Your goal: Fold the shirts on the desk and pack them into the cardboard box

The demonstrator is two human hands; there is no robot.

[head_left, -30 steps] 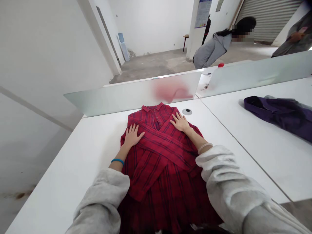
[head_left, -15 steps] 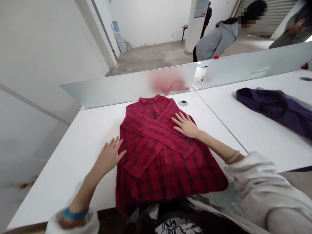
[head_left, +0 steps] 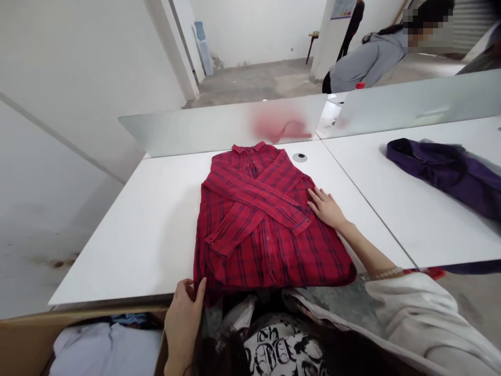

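A red plaid shirt point(head_left: 262, 224) lies on the white table point(head_left: 156, 224), its sleeves crossed over the body and its collar toward the frosted divider. My right hand point(head_left: 326, 208) rests flat and open on the shirt's right edge. My left hand point(head_left: 183, 318) is at the table's near edge, by the shirt's lower left hem. Its thumb touches the cloth and the fingers curl below the edge. Whether they grip the hem I cannot make out.
A frosted glass divider point(head_left: 219, 125) runs along the back. A purple garment point(head_left: 442, 172) lies on the right table. A cardboard box point(head_left: 78, 339) with clothes stands below at left. A person in a grey hoodie point(head_left: 368, 57) bends beyond the divider. A cable grommet point(head_left: 299, 157) is near the collar.
My left hand has come off the shirt's left side and dropped to the hem at the near table edge. My right hand slid back along the right side. The view has pulled back.
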